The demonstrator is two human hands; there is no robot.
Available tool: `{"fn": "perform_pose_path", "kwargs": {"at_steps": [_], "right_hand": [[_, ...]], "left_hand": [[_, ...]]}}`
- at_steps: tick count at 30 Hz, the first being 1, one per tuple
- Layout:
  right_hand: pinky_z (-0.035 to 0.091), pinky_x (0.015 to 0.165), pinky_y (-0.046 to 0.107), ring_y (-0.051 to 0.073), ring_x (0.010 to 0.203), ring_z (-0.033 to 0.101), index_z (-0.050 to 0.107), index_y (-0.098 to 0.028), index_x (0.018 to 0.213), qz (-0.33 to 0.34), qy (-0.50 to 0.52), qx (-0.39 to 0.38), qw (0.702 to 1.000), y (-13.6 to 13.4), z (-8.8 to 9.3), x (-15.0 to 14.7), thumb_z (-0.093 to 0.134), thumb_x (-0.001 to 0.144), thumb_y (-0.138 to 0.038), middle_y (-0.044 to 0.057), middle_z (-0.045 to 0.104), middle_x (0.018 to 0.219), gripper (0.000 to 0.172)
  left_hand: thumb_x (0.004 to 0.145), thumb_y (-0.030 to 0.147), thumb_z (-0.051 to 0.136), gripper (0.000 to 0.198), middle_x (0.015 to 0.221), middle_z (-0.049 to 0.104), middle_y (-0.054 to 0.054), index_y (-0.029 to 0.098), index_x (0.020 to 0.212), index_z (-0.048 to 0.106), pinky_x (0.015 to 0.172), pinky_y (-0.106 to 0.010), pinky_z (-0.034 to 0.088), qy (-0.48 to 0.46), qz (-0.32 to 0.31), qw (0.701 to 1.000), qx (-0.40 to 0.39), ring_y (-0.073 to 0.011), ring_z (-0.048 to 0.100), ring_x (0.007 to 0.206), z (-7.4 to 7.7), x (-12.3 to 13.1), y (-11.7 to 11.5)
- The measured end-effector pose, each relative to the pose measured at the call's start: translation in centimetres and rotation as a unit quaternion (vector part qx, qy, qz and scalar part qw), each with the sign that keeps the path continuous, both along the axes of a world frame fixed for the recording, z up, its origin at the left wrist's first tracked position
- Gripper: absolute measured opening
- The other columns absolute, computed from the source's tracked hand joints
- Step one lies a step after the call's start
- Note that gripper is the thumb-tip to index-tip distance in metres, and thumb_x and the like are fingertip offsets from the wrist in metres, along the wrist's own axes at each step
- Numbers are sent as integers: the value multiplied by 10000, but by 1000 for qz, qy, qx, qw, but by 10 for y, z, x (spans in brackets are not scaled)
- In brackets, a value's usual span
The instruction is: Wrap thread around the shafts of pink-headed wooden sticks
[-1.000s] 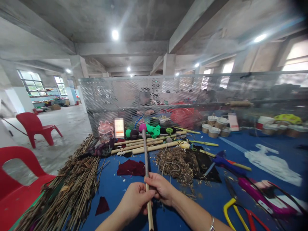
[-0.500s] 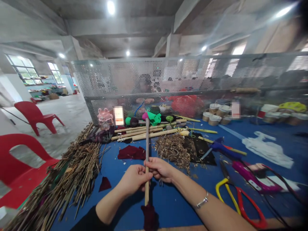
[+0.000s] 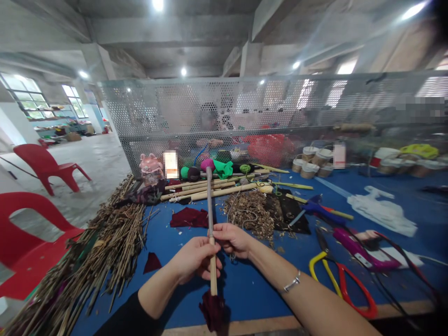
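In the head view, at lower centre of the frame, the left hand point(image 3: 194, 259) is closed around a pale stick point(image 3: 210, 200). The right hand point(image 3: 233, 239) pinches it just above. The stick rises above both hands. Its lower end, below the left hand, carries a maroon cloth wad point(image 3: 212, 310) over the blue table point(image 3: 252, 289).

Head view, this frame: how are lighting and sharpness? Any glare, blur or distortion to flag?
Head view: light is bright and even; a ceiling lamp flares at the top edge; the left hand, right hand and stick are sharp; the mesh screen bows from lens distortion; the far right corners smear and darken.
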State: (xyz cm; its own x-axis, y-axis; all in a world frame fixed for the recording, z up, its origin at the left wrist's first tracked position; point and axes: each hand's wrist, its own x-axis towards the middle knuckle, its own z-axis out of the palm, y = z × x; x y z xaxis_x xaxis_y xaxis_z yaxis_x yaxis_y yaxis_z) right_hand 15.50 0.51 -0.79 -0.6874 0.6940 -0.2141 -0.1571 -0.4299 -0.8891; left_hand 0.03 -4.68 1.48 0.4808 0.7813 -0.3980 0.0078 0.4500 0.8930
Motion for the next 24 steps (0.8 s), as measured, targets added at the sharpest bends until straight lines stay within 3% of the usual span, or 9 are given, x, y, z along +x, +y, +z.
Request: {"fn": "perform_pose_path", "kwargs": {"at_steps": [4,8,11,15,17,21,24], "right_hand": [[27,318,151,6,342,93,468,-149,735,-15,17,-18,1000,1,-2,1,666,690,-320,-127,260,417,265],[38,329,146,3,343,143,514,-134,852,43,35,-34,998,0,-2,1,647,711,-317,-96,380,452,267],[33,322,158,2,335,162,512,-129,811,22,33,-15,999,-1,-3,-2,649,708,-323,-67,454,474,259],[23,314,159,5,338,100,488,-142,764,-23,25,-22,999,-2,-3,-4,677,681,-318,-120,303,416,272],[26,318,153,7,343,100,487,-145,776,-14,29,-29,999,-1,-3,-2,669,693,-318,-124,278,419,265],[44,325,146,1,340,147,500,-138,839,35,51,-27,998,-1,-2,1,638,724,-324,-80,435,460,258],[41,318,158,3,326,162,493,-136,781,13,39,-7,999,-3,-2,-2,642,715,-340,-64,468,448,261]], "left_hand": [[638,433,636,348,510,545,3,124,628,475,380,-142,363,47,18,996,76,-42,459,378,-1,2,-1],[663,399,608,318,644,619,-50,111,779,541,457,-174,430,-23,-25,999,17,-109,590,527,3,-1,-2],[670,401,580,349,654,633,-53,130,885,535,422,-181,419,-19,-30,999,-13,-132,602,522,3,-2,-2],[653,475,594,362,513,580,-17,124,671,504,369,-148,352,78,9,995,59,-67,492,382,0,0,0],[644,478,610,376,487,557,-6,123,617,488,385,-145,359,73,14,994,76,-53,475,380,0,1,1],[656,425,614,327,595,600,-27,123,747,528,442,-179,423,-19,-3,1000,16,-95,560,475,3,0,0],[670,435,587,335,607,610,-35,137,808,525,413,-192,422,-17,-6,1000,-17,-123,578,482,2,-1,0]]}}
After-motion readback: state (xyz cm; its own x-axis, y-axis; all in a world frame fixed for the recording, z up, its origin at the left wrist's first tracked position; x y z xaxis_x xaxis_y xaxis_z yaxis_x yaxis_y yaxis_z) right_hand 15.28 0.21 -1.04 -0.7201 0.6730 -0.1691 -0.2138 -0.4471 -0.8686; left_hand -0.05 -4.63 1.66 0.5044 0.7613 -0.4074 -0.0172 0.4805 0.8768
